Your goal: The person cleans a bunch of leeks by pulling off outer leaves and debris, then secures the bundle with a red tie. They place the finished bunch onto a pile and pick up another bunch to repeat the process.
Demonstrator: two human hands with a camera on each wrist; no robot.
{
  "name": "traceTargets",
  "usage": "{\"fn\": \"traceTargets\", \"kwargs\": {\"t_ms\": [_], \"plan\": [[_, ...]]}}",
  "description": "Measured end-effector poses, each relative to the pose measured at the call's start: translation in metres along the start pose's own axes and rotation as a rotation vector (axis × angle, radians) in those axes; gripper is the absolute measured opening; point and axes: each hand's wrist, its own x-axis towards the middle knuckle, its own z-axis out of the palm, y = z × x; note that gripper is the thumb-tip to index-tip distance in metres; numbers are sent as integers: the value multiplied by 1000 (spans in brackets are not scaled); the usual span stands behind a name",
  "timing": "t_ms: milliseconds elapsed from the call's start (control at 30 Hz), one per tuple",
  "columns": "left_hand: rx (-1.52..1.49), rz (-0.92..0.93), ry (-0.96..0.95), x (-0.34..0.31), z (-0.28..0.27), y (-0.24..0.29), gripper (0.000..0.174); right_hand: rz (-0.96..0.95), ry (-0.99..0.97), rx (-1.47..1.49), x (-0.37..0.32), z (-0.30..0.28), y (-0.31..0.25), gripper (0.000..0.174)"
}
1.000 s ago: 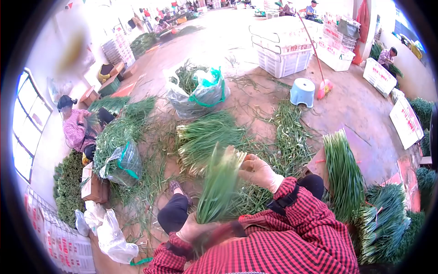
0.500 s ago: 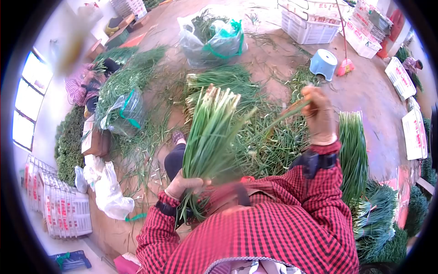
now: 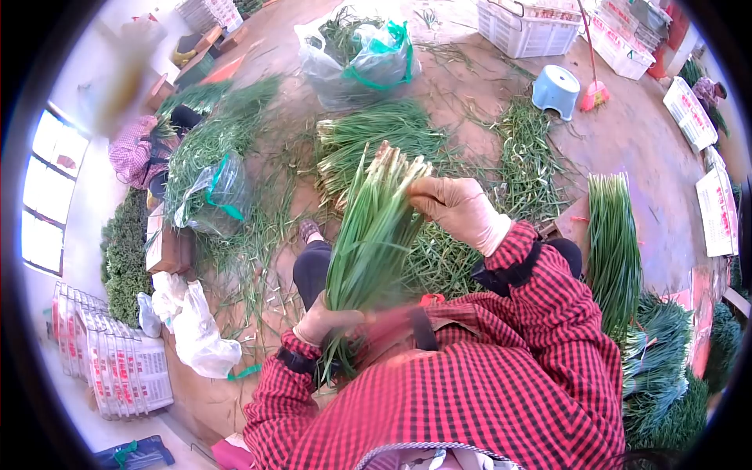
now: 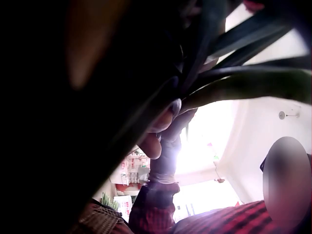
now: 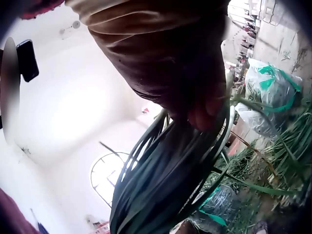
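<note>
A bunch of long green stalks [image 3: 364, 235] with pale root ends stands tilted up before the person's chest in the head view. The left hand [image 3: 325, 319] grips it low down, around the leafy part. At the top, the gloved right hand [image 3: 458, 210] pinches at the pale ends with thumb and fingers. Seen from the right wrist, the right hand's fingertips [image 5: 207, 114] meet the stalks [image 5: 161, 180]. Dark leaves [image 4: 263, 85] and shadow fill much of the left wrist view, hiding most of the left hand's grip.
Behind the bunch lies a pile of stalks [image 3: 384, 141], with loose trimmings [image 3: 533, 157] beside it. A filled plastic bag [image 3: 356, 70], a blue stool [image 3: 555, 92] and a broom [image 3: 595, 94] stand farther off. Neat bundles [image 3: 613, 251] lie at right; white bags [image 3: 204, 337] and crates [image 3: 129, 368] at left.
The right hand, out to the right with a few stalks half a second ago, has come back left and down to the bunch's pale ends. The left hand keeps its grip low on the bunch.
</note>
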Motion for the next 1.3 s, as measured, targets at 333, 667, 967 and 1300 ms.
{"fn": "traceTargets", "kwargs": {"t_ms": [333,667,967,1300], "plan": [[68,-6,15,0,7,7,43,-147,-119,-479,-12,-18,-1,19],[33,-15,-23,-1,-3,-4,42,165,113,-65,-23,-44,10,19],[-86,-32,-58,-5,-14,-10,56,285,-209,417,-27,-62,22,63],[42,-49,27,-13,-24,-18,48,464,112,281,-22,-66,19,26]]}}
